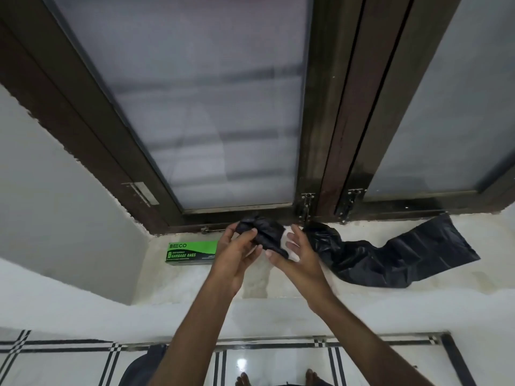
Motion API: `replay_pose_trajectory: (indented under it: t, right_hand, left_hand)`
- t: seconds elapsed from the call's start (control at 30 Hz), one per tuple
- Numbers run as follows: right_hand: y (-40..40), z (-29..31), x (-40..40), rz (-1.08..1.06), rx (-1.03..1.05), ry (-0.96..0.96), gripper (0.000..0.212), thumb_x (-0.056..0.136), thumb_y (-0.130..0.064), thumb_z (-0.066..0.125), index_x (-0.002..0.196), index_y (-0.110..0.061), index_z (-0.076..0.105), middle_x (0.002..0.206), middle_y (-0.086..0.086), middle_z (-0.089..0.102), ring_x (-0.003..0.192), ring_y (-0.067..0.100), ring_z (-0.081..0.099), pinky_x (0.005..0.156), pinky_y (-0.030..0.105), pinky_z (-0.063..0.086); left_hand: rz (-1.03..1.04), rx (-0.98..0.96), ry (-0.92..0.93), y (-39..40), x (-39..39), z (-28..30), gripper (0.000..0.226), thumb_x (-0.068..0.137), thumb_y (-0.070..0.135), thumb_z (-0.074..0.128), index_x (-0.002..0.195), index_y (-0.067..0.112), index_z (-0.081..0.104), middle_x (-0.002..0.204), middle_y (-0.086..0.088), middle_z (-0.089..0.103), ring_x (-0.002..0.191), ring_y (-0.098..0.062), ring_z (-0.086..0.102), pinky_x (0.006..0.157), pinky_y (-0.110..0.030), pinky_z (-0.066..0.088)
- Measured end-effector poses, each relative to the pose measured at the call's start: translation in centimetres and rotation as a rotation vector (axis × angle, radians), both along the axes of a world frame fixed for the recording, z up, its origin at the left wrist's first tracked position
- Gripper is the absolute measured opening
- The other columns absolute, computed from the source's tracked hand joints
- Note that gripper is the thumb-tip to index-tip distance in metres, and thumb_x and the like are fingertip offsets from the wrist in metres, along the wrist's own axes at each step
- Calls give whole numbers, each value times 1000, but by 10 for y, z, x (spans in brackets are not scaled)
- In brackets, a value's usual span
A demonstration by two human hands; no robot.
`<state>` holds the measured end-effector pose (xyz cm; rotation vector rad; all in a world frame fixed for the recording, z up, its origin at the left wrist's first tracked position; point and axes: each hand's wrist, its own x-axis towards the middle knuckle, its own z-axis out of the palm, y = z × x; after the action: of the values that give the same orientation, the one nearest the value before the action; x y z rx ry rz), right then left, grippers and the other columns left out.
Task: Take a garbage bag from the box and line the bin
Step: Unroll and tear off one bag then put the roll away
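Note:
A green garbage bag box point(192, 252) lies on the white window sill point(459, 277), just left of my hands. My left hand point(237, 253) and my right hand point(299, 253) both hold a black roll of garbage bags point(263, 232) with a white band at its right end, raised above the sill. One black bag point(401, 257) trails unrolled from the roll to the right and lies flat on the sill. A dark rounded shape point(145, 366), possibly the bin, shows at the bottom edge by the floor.
A dark-framed window with frosted glass point(211, 107) rises behind the sill, with latches point(306, 204) at its base. A white wall point(55, 190) closes the left side. Tiled floor point(264, 363) and my bare feet point(278, 378) lie below.

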<state>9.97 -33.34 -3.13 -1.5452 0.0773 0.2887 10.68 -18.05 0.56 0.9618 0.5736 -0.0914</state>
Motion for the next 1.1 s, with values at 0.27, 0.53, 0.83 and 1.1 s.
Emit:
replay_pose_trajectory:
  t: [0.27,0.53,0.83,1.1]
  right_hand:
    - [18,-2,16,131,213,29,18,89,0,69,106,-5,70,101,7,73,86,15,68,67,22,54]
    - [20,-5,38,60,53,11,35,84,19,51,69,-5,72,85,10,70,83,21,67,77,34,61]
    - [27,-19,43,60,-399,-238,13,77,-18,82,68,-20,74,77,-3,70,77,9,66,72,26,54]
    - [48,-20,41,110,-459,-276,21,77,-7,81,86,-22,70,88,-12,69,84,-3,63,70,5,45]
  left_hand:
    - [33,151,-53,46,-20,-4,29,91,-7,60,114,12,60,101,-11,72,87,-23,71,72,-29,62]
    - [-43,839,-173,95,-36,-21,20,87,-5,64,87,14,72,93,2,74,91,-13,67,80,-23,52]
    - [-631,1825,-252,128,-18,-55,66,76,27,78,138,28,53,135,2,58,130,-25,51,109,-48,39]
    - [-589,1835,-252,125,-17,-55,62,72,29,84,131,27,62,126,5,67,115,-24,60,103,-43,41]
